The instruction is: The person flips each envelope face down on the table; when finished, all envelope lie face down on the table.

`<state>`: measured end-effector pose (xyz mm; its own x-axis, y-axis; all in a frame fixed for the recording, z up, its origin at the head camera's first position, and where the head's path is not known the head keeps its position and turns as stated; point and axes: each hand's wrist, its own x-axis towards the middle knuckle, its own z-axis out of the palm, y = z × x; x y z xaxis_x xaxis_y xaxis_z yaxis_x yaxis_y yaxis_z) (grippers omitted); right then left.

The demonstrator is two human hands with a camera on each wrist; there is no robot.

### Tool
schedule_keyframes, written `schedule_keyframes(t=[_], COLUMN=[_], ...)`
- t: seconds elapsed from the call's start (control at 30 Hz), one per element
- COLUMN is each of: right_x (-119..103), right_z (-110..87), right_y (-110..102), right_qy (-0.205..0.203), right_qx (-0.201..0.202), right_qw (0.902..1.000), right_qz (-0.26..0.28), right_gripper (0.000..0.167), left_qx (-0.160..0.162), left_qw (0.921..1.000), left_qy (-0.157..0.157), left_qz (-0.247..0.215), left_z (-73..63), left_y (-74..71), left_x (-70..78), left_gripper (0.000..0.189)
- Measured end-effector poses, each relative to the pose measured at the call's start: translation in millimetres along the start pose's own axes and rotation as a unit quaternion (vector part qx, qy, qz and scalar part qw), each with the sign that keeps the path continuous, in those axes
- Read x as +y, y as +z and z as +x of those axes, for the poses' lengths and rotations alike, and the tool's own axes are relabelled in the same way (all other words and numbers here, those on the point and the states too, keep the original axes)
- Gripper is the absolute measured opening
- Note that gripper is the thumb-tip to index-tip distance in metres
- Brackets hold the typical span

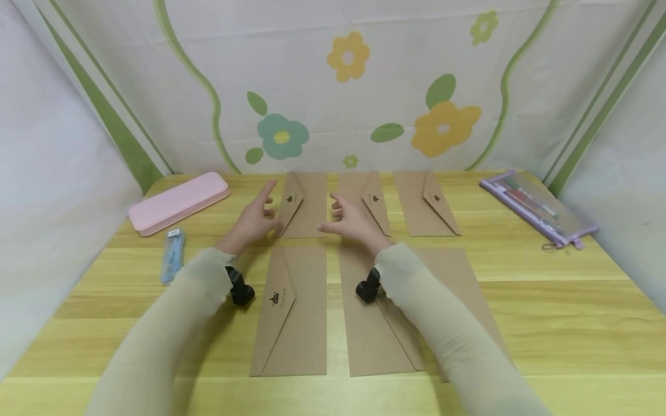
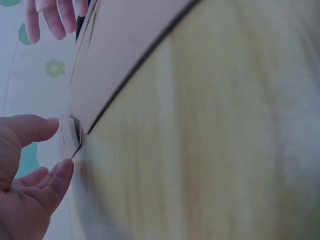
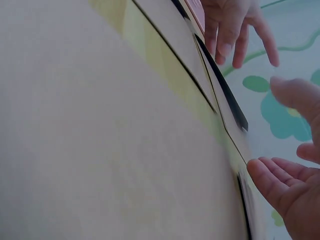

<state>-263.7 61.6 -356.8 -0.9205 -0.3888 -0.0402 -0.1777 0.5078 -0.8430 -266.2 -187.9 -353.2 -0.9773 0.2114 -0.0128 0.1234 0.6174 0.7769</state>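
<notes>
Several brown kraft envelopes lie in two rows on the table. My left hand (image 1: 256, 219) hovers at the left edge of the back-left envelope (image 1: 314, 205), fingers spread and holding nothing. Over the back-middle envelope (image 1: 354, 184) is my right hand (image 1: 352, 221), its thumb and fingers apart with nothing between them. The back-right envelope (image 1: 416, 208) lies to its right. Nearer me are the front-left envelope (image 1: 307, 323), the front-middle envelope (image 1: 374, 346) and the front-right envelope (image 1: 463, 277), the last two partly hidden by my right forearm. Small crown prints mark several flaps.
A pink pencil case (image 1: 179, 199) sits at the back left, with a small blue packet (image 1: 173, 254) in front of it. At the back right lies a clear zip pouch with purple edges (image 1: 541, 208) and pens inside. A flowered curtain (image 1: 312, 69) closes off the table's back.
</notes>
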Motion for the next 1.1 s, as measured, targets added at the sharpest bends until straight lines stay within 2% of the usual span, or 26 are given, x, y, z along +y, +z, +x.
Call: schedule_keyframes(t=[0.23,0.4,0.57,0.67,0.73,0.8,1.03,1.1], right_x=[-2,-5,-11,-13,-13,-12,-11,-12], right_z=[7.1,9.0,11.1,12.0,13.0,13.9,14.5,13.4], right_y=[19,26,32,35,37,39,42,42], right_qy=[0.034,0.076,0.097,0.101,0.104,0.107,0.115,0.114], right_qx=[0.007,0.035,0.063,0.075,0.083,0.089,0.103,0.099], right_qw=[0.9978,0.9914,0.9848,0.9832,0.9831,0.9833,0.9819,0.9823], right_qz=[0.057,0.101,0.129,0.133,0.125,0.117,0.110,0.111], right_gripper=[0.090,0.086,0.081,0.077,0.075,0.074,0.073,0.072], left_qx=[-0.005,-0.016,-0.005,0.016,0.035,0.052,0.071,0.079], left_qw=[0.9996,0.9978,0.9940,0.9870,0.9783,0.9709,0.9604,0.9530], left_qy=[-0.028,-0.058,-0.093,-0.115,-0.129,-0.141,-0.150,-0.153], left_qz=[-0.001,-0.028,-0.057,-0.111,-0.158,-0.187,-0.224,-0.249], left_z=[-1.3,-2.8,-2.0,-0.6,0.1,0.7,2.6,2.7], left_y=[3.7,6.5,9.7,11.4,11.9,11.3,12.4,13.8], left_x=[-5.8,-6.0,-3.6,-3.3,-4.0,-5.9,-10.1,-10.1], left_gripper=[0.095,0.083,0.071,0.064,0.061,0.057,0.052,0.052])
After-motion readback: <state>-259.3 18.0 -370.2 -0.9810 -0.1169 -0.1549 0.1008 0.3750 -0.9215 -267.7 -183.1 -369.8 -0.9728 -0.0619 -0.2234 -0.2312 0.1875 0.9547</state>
